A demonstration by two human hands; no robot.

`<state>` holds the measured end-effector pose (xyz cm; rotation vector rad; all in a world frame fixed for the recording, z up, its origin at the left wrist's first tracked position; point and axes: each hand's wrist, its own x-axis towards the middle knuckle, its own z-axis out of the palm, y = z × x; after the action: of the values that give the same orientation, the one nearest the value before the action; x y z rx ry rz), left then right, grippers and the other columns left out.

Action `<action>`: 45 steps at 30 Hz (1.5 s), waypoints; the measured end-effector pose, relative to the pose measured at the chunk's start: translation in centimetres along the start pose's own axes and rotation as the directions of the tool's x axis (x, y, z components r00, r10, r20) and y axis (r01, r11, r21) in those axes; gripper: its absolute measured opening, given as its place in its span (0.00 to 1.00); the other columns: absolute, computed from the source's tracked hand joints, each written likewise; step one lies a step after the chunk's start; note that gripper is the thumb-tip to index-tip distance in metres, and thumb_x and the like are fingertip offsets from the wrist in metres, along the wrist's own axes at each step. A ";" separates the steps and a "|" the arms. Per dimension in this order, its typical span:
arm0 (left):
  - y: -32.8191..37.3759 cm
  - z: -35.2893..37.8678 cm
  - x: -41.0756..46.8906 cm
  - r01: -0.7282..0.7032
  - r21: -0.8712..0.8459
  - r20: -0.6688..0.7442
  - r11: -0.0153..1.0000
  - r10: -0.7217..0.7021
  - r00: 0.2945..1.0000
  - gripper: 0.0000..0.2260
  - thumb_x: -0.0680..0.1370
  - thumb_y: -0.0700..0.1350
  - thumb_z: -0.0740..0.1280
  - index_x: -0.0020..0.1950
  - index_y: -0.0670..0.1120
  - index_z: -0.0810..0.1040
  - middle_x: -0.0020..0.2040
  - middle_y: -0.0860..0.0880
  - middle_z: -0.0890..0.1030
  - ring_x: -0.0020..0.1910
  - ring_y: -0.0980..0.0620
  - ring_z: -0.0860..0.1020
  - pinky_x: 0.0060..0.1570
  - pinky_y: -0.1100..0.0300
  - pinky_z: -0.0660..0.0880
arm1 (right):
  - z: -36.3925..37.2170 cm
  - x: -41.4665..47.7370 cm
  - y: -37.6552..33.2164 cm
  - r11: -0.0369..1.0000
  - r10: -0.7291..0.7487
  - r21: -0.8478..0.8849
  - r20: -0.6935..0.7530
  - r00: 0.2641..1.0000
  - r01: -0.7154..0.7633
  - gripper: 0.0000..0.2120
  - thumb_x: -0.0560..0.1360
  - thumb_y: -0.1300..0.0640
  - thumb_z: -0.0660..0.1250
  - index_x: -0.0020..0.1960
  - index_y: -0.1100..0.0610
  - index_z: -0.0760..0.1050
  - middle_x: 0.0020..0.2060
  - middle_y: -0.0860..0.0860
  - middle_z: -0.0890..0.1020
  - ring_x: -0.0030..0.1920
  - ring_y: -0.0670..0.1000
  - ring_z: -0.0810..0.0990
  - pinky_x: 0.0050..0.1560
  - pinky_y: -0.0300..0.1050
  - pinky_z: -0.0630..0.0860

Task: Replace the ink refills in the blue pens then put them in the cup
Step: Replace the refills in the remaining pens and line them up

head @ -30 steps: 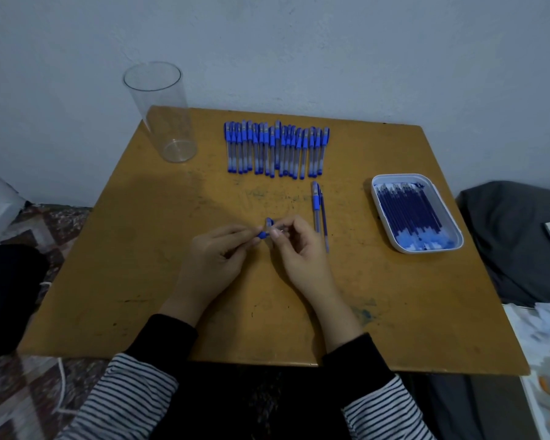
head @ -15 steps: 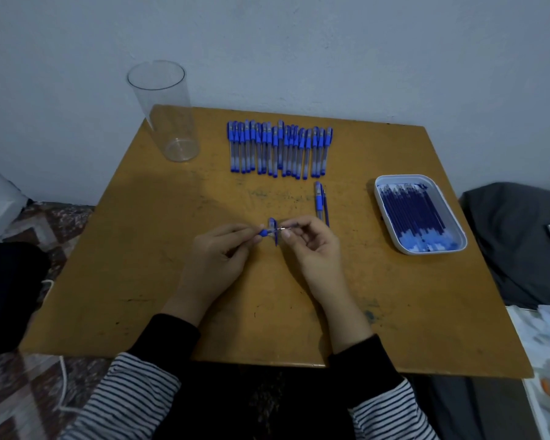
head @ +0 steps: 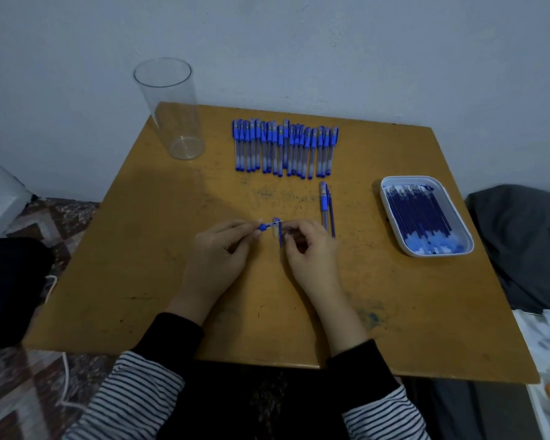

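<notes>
My left hand (head: 221, 252) pinches the small blue tip section (head: 262, 226) of a pen. My right hand (head: 311, 254) pinches the rest of that pen, a clear barrel with a dark blue refill (head: 279, 235), held nearly upright between the two hands. The tip section and the barrel are a little apart. A row of several capped blue pens (head: 285, 147) lies at the back of the table. A tall clear cup (head: 172, 112) stands at the back left corner with nothing in it. A white tray (head: 391, 214) at the right holds several blue refills.
One capped pen (head: 323, 204) and a loose refill (head: 332, 215) lie side by side just right of my right hand. The wooden table (head: 394, 312) has a wall behind it. Dark cloth (head: 521, 242) lies off the right edge, patterned floor to the left.
My hands have drawn slightly apart. The blue tip section has come away from the barrel, and the barrel has turned more upright in my right hand.
</notes>
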<state>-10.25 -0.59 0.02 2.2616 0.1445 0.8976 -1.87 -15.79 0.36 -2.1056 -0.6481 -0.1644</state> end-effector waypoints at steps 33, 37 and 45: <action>0.2 0.0 0.0 -0.067 -0.045 0.037 0.997 0.069 0.997 0.09 0.76 0.37 0.75 0.55 0.42 0.86 0.49 0.51 0.85 0.45 0.58 0.82 0.43 0.62 0.78 | -1.0 -0.3 -0.4 0.937 -0.007 0.349 -0.005 1.000 0.009 0.10 0.75 0.64 0.71 0.56 0.58 0.81 0.49 0.50 0.80 0.49 0.49 0.80 0.51 0.42 0.79; 0.3 -0.1 0.0 -0.070 -0.038 0.037 0.997 0.072 0.997 0.09 0.76 0.38 0.74 0.56 0.42 0.86 0.50 0.52 0.85 0.47 0.59 0.82 0.46 0.66 0.78 | -0.9 -0.1 -0.3 0.947 -0.033 0.319 0.004 0.999 0.030 0.05 0.75 0.64 0.72 0.51 0.60 0.82 0.45 0.51 0.80 0.46 0.48 0.79 0.48 0.37 0.77; 0.2 -0.1 0.1 -0.015 -0.071 0.009 0.997 0.016 1.000 0.08 0.77 0.38 0.73 0.56 0.42 0.86 0.50 0.52 0.85 0.48 0.61 0.82 0.46 0.64 0.79 | -2.1 0.4 -1.4 0.743 0.230 0.633 0.061 0.971 -0.216 0.05 0.80 0.65 0.64 0.54 0.62 0.76 0.48 0.55 0.84 0.48 0.50 0.84 0.51 0.45 0.80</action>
<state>-10.28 -0.66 0.23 2.2034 0.0896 0.8862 -2.02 -16.67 2.76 -1.4903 -0.3552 0.1570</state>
